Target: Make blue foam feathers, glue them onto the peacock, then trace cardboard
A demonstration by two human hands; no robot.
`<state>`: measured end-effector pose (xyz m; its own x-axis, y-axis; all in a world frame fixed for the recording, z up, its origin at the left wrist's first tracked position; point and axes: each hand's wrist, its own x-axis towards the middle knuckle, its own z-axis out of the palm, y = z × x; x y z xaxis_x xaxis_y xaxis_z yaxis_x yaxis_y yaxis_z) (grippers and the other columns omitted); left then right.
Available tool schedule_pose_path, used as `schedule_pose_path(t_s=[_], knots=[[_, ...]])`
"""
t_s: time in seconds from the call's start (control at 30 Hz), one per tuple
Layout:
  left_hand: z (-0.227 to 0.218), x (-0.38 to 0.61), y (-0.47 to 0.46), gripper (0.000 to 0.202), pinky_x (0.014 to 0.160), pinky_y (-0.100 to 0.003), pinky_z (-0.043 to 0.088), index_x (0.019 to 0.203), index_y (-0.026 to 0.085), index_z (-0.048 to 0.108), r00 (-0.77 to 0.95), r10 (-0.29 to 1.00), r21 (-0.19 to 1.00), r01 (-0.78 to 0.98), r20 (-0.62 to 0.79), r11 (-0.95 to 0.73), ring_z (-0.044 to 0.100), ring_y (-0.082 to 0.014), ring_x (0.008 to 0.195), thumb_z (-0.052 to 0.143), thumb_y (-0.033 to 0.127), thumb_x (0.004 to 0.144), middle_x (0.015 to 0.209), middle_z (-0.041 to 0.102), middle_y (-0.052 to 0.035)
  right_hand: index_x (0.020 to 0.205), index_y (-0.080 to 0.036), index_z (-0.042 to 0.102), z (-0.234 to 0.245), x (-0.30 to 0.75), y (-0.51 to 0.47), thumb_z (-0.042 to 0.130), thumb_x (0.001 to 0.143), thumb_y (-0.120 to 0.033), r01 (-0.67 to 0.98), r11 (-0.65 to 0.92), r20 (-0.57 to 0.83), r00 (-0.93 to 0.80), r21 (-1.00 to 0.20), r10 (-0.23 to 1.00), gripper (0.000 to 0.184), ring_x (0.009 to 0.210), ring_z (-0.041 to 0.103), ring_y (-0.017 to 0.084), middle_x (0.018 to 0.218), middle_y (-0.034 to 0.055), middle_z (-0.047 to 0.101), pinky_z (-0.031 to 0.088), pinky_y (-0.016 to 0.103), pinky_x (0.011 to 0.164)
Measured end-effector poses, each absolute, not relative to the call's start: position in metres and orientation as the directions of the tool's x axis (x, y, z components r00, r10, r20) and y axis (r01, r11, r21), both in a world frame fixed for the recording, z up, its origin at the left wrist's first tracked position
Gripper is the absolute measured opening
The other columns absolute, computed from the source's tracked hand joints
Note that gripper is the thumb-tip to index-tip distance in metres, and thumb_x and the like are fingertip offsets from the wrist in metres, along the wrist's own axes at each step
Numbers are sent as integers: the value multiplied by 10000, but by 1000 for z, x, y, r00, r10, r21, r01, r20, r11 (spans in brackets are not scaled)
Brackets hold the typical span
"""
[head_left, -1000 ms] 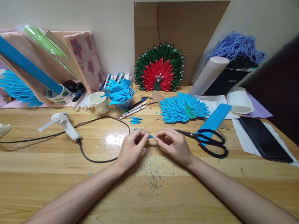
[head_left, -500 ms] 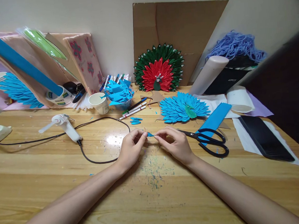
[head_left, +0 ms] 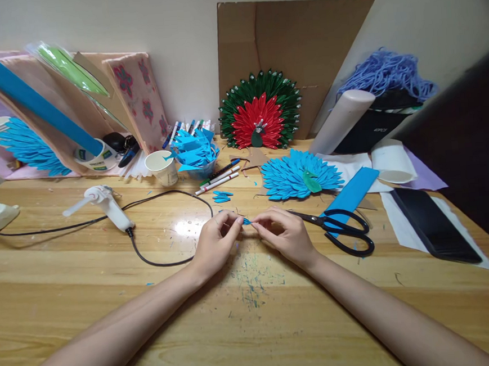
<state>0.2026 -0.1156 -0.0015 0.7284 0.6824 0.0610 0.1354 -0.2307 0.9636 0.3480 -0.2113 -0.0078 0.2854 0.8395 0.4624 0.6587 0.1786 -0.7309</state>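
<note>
My left hand (head_left: 216, 243) and my right hand (head_left: 285, 236) meet over the middle of the wooden table (head_left: 110, 306), fingertips pinched together on a small blue paper piece (head_left: 246, 221). Just beyond them lie a few cut blue petals (head_left: 221, 196). A blue paper peacock fan (head_left: 298, 175) lies flat behind my right hand. Black scissors (head_left: 341, 233) rest right of that hand on a blue paper strip (head_left: 353, 191). A clear bowl of blue paper pieces (head_left: 194, 151) stands at the back.
A white glue gun (head_left: 104, 204) lies to the left, its black cord (head_left: 163, 223) looping toward my left hand. A paper cup (head_left: 162, 167), markers (head_left: 218, 176), a red-green peacock fan (head_left: 261, 112), cardboard (head_left: 296, 38), a black phone (head_left: 434, 225) and purple yarn (head_left: 384, 73) surround the area.
Almost nothing has changed. Both hands stay pinched on the small blue piece, with only slight finger shifts.
</note>
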Motion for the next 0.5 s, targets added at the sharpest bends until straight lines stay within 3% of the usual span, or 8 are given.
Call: schedule_pose_path(t_s=[0.5], knots=[[-3,202,-116,247,632,-244,436,774,163,564,743,666,951,152,68,-267,575,-136,661,479,379,857,714,618,-26,753,-193,585,-7,347,-212,556,808,-193,704,186,473,237,-686,848,62,624,532,139,663,9,583,429,268,580]])
